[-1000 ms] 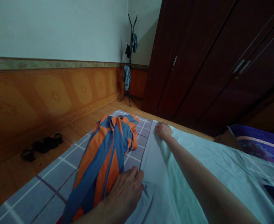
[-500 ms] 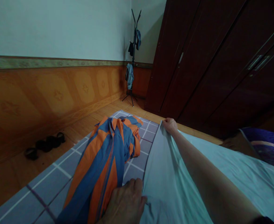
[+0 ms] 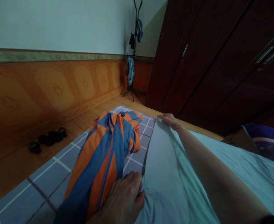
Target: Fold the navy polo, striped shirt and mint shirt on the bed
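Observation:
A large pale green cloth (image 3: 165, 161), like a sheet, covers the right part of the bed and has a pulled edge toward its left side. My left hand (image 3: 125, 194), low in the middle, is closed on the near part of that edge. Farther off, my right hand (image 3: 169, 119) pinches the cloth's far corner, its fingers straighter and pointing left. Just left of my left hand lies a crumpled orange-and-blue striped garment (image 3: 101, 149); its lower end runs out of view beneath my left forearm.
Beneath lies a grey checked bed cover (image 3: 59, 166). Black footwear (image 3: 48, 140) rests on the floor at left. A coat stand (image 3: 134, 49) with clothes stands in the corner, beside a dark red wardrobe (image 3: 197, 62). Something purple (image 3: 267, 140) is at the right.
My right hand has shifted left and slightly away, and its fingers have straightened. The cloth's edge has moved left and lies flatter. My left hand stays on the near edge.

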Tool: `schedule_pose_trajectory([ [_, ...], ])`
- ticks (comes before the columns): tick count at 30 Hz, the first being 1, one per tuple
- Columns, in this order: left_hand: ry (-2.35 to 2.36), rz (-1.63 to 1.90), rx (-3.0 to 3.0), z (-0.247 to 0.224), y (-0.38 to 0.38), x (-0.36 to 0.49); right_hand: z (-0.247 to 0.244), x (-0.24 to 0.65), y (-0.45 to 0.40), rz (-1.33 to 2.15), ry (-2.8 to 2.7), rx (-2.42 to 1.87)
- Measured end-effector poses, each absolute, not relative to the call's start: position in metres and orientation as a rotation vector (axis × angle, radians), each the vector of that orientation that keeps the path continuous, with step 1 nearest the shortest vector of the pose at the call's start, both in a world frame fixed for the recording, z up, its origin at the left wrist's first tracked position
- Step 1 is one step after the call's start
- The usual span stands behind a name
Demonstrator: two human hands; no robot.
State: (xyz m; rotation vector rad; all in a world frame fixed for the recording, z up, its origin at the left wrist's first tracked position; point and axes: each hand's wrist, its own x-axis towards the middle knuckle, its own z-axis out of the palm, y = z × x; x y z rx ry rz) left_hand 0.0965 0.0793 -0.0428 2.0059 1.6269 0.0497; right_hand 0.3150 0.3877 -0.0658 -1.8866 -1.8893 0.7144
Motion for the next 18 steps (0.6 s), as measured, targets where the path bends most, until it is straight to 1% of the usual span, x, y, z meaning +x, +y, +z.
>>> schedule_pose_trajectory([
  [4,1.579,0.116,2.018,-0.046,0.078,0.097,-0.070,0.319,0.394,0.655,-1.866,-1.922],
  [13,1.624,0.322,1.890,-0.052,0.077,0.093,-0.074,0.319,0.389,0.307,-1.857,-1.925],
  [18,1.660,0.121,2.026,-0.050,0.077,0.093,-0.059,0.301,0.369,0.068,-1.933,-1.864],
])
